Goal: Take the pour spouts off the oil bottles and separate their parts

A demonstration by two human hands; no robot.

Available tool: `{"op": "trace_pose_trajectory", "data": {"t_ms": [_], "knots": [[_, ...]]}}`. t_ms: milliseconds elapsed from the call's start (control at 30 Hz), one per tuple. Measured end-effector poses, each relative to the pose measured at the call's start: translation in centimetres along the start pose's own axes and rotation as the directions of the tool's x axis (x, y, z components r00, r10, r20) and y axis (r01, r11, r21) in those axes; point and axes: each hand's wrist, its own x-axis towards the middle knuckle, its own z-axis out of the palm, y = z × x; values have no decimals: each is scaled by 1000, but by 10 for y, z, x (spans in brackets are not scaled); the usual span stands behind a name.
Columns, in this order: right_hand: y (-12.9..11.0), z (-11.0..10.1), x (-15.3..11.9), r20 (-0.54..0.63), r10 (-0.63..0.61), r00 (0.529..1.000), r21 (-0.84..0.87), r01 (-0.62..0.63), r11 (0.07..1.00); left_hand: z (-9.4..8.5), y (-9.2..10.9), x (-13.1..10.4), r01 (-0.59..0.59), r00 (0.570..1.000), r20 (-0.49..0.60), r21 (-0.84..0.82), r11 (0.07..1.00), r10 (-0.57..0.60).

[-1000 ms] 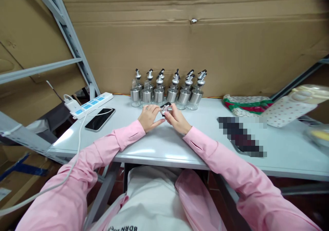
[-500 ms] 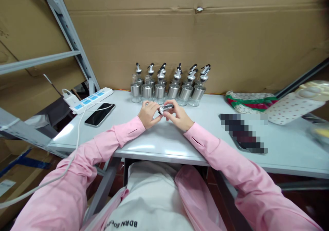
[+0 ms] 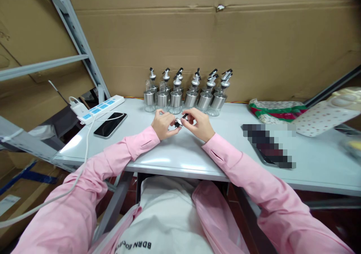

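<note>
Between my two hands, a little above the table's front half, is a small silver and black pourer top (image 3: pixel 178 122). The fingers of my left hand (image 3: pixel 164 125) close round its left end. My right hand (image 3: pixel 199 125) pinches its black lever side between thumb and fingers. Just behind my hands stand several glass bottles with steel bands (image 3: pixel 176 99), in two rows. Most carry silver pourers with black levers (image 3: pixel 195 77). Two front bottles (image 3: pixel 162 99) at the left have bare glass necks. My fingers hide part of the held pourer top.
On the left of the table (image 3: pixel 135 152) lie a phone (image 3: pixel 110 125) and a white power strip (image 3: pixel 103 109) with a cable. A pixelated dark object (image 3: pixel 266 146), a patterned cloth (image 3: pixel 278 111) and a dotted white item (image 3: pixel 324 116) are on the right. Cardboard (image 3: pixel 158 32) stands behind.
The pourer top has turned in my fingers, its lever side now tilted up and more covered by my right hand. My right hand has shifted slightly. The bottles stay put.
</note>
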Motion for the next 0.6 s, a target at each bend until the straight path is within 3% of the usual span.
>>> {"op": "trace_pose_trajectory", "data": {"t_ms": [267,467,600], "knots": [[4,-1,-1,108,-158,981,47,154,987,4,-5,-2,40,998,40,25,999,-41],[2,0,-2,184,-227,956,47,222,974,2,1,-2,-80,993,86,-41,996,83],[2,1,-2,177,-259,950,15,260,965,0,1,-3,-76,991,103,-59,995,82]]}}
